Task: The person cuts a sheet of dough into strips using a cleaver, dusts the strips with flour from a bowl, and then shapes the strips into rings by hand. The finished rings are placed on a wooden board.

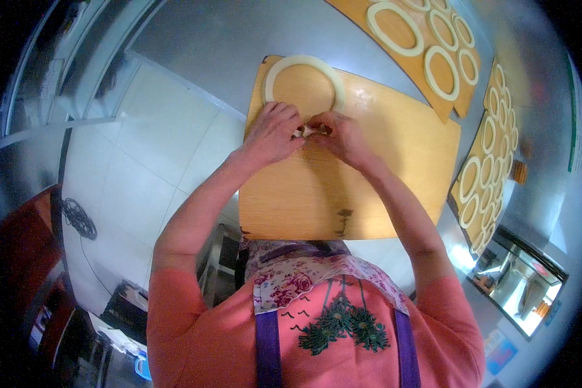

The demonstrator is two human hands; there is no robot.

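A wooden board (401,174) lies in front of me, and near its far left corner is a large pale dough ring (297,61). Both of my hands meet at the near side of this ring. The fingers of my left hand (273,134) are closed on the dough from the left. From the right, my right hand (341,137) pinches it with bent fingers. A small bit of pale dough (306,131) shows between my fingertips. My fingers hide the rest of the ring's near side, so I cannot tell whether its ends are joined.
Another board (412,70) with several dough rings (394,29) stands at the far right on the metal table (233,39). Farther right, a third board (478,152) carries many more rings. Pale floor tiles (155,123) and a coiled black cable (79,218) are at left.
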